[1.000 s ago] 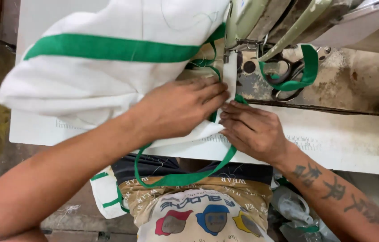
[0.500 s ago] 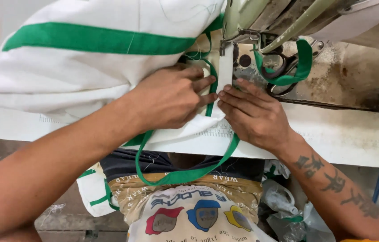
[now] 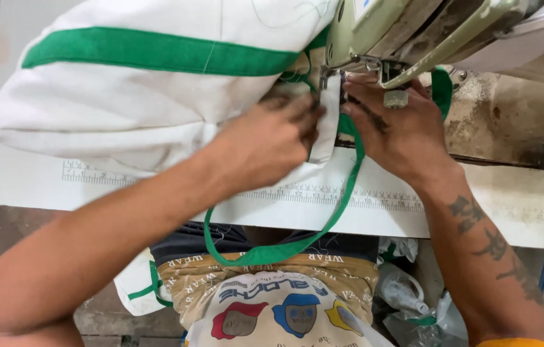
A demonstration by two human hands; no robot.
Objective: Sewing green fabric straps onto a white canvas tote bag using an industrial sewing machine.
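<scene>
We look down on a white table top with a ruler scale printed along its near edge, which carries everything here. Most of it lies under a bulky white cloth bag with a broad green band, heaped to the left so that only its edge reaches the pale green metal sewing machine head at upper right. That leaves the bulk out of the way while the seam sits under the machine.

Our left hand presses flat on the bag's white edge just beside the needle area, fingers spread and curled down, pinning the cloth rather than clasping it. Our right hand lies on the other side of that edge, fingers stretched toward the presser foot, pressing down on the cloth and the narrow green webbing strap; whether any finger pinches the strap we cannot tell. The strap hangs off the table in a loop over our lap and runs back up between the hands, slack so it can feed freely.

The needle and presser foot are hidden behind the fingers and the machine head. The left hand is motion-blurred, and the far end of the bag is cut off at the top.
</scene>
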